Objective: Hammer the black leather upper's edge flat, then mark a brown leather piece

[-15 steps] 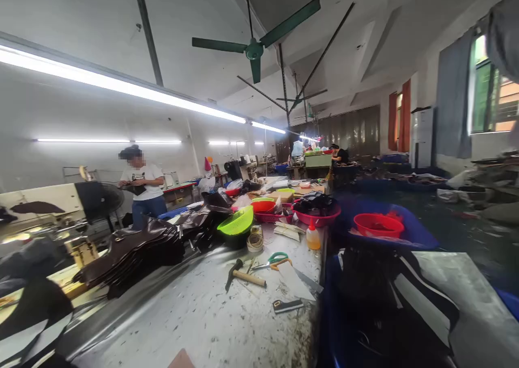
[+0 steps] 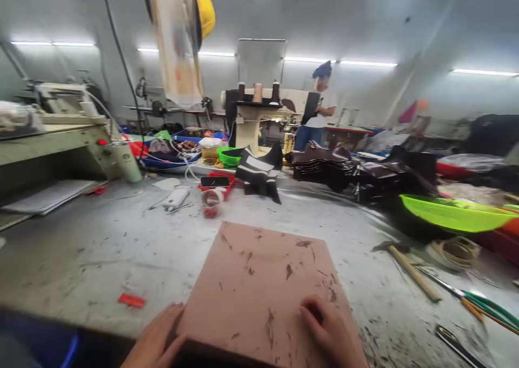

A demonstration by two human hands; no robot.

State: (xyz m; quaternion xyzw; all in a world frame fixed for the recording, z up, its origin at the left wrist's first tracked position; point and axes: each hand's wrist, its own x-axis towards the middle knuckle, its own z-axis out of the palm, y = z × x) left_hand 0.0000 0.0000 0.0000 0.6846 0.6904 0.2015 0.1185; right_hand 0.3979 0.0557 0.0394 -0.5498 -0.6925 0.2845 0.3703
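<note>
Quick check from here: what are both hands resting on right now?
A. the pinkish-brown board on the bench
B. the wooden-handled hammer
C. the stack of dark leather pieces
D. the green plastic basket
A: the left hand grips the near left corner of the pinkish-brown board and the right hand lies on its near right part; the hammer lies untouched to the right.

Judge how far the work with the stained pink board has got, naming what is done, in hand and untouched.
Done: the stained pink rectangular board lies flat on the grey worktable. In hand: the left hand grips its near-left corner, the right hand rests on top. Untouched: the wooden-handled hammer and stacked dark brown leather pieces lie apart.
</note>
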